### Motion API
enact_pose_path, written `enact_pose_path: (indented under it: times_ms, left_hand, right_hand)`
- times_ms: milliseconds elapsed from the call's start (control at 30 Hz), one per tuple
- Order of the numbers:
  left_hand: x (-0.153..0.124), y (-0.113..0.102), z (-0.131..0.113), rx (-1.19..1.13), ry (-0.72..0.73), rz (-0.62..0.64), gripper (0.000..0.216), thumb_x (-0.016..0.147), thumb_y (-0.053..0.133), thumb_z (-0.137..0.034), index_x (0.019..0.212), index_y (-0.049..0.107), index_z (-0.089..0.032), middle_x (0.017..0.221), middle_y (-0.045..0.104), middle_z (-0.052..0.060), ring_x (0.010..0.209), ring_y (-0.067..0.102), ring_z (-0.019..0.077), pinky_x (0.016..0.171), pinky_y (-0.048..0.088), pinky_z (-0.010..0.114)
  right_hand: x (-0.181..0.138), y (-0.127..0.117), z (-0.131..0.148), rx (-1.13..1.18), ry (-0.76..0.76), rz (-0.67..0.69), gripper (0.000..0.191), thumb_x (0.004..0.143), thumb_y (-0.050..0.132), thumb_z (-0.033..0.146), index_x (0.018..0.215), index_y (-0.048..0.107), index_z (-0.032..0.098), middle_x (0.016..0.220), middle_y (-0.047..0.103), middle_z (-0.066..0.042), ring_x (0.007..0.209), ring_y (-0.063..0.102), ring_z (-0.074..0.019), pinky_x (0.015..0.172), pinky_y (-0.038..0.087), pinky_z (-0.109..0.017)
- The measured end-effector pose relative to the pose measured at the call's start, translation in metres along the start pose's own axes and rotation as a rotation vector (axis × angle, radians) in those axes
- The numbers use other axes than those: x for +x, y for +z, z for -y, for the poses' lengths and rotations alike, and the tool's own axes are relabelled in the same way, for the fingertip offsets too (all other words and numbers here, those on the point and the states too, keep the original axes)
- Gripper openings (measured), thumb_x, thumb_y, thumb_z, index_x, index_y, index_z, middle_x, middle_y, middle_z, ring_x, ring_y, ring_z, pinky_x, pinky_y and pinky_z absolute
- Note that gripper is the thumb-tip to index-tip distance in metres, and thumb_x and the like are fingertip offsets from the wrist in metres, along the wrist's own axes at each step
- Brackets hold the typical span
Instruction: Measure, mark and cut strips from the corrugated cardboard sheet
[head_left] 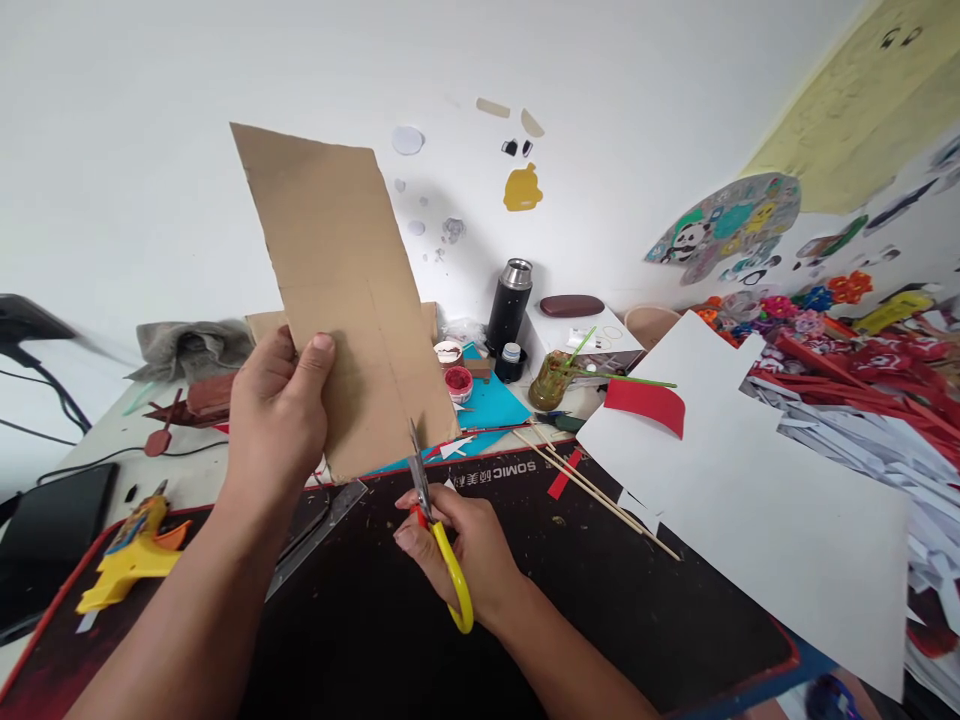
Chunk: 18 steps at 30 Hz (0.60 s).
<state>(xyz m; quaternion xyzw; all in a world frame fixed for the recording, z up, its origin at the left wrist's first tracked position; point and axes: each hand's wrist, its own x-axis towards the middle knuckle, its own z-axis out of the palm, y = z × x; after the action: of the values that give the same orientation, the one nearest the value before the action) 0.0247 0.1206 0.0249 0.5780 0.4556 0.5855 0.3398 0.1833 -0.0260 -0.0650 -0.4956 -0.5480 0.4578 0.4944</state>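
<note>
1. Left hand point(279, 415) pinches the card point(337, 240) by its left edge, over the mat's point(337, 630) far edge.
2. I judge the card light, stiff, creasable; I'd grip its side edges.
3. Right hand point(472, 545) holds scissors point(421, 485), blades at the card's bottom.

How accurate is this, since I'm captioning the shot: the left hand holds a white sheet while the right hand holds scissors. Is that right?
Not quite: the head view shows the left hand holding a piece of brown cardboard, not anything white. The right hand does hold scissors.
</note>
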Motion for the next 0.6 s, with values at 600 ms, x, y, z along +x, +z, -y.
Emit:
enact_pose_path:
  times_ms: [600]
  left_hand:
    - [-0.007,0.003,-0.011,0.192,0.047,0.02,0.027,0.103,0.066,-0.041,0.121,0.078,-0.025,0.121,0.084,0.006,0.113,0.076,0.026,0.093,0.056,0.037]
  right_hand:
    - [-0.002,-0.002,-0.002,-0.115,-0.031,-0.094,0.028,0.098,0.073,0.049,0.103,0.078,0.022,0.079,0.069,-0.001,0.062,0.062,-0.0147,0.059,0.048,-0.024]
